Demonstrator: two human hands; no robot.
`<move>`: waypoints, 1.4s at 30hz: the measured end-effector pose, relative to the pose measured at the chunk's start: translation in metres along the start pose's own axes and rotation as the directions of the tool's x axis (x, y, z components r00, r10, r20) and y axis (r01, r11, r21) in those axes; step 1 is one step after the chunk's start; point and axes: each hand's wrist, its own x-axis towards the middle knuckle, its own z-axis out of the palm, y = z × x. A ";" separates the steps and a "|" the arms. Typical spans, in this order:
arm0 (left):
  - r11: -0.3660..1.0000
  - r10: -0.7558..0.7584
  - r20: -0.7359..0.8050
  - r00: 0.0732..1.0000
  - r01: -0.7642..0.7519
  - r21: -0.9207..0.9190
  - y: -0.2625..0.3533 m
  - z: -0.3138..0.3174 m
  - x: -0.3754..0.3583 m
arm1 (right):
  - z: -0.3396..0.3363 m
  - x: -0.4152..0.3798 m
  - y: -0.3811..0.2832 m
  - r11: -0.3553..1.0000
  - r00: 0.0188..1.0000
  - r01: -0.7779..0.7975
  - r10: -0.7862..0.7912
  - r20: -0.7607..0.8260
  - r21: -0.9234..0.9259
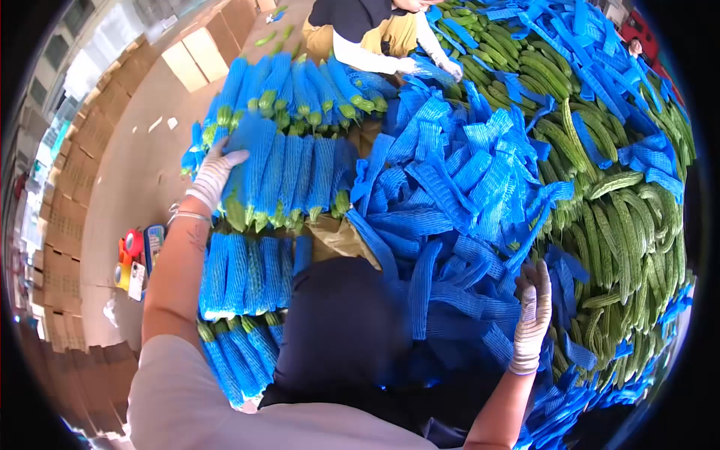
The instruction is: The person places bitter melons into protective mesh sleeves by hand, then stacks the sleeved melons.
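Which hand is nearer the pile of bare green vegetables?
Right: the right hand is close beside the bare green vegetables, while the left hand is across the blue netting, at the netted row.

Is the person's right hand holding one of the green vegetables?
No, the right hand is raised, fingers up and empty, by the loose blue netting, with the green vegetables piled farther right.

A hand could pass over the floor [112,195] between the left-edge cartons [73,169] and netted gourds [289,172], around the tape dispenser [134,242]; heaped foam nets [450,169] block the middle, a co-worker [364,34] the far edge.
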 end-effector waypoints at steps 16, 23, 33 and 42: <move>0.548 0.554 0.075 0.829 -0.431 0.717 -0.130 -0.003 0.113 | 0.115 0.020 0.045 0.574 0.651 -0.089 0.652 0.389 -0.814; 0.700 0.438 0.710 0.551 -0.705 0.115 0.073 0.136 -0.058 | 0.109 0.022 0.029 0.956 0.851 -0.193 0.274 0.449 -0.219; 0.990 -0.099 0.947 0.304 0.130 0.062 0.147 0.250 -0.169 | -0.001 0.006 -0.044 0.969 0.932 0.249 -0.241 0.270 0.005; 0.902 -0.096 0.983 0.158 0.431 0.019 0.146 0.297 -0.232 | -0.031 0.006 -0.021 0.820 0.903 0.407 -0.426 0.045 -0.402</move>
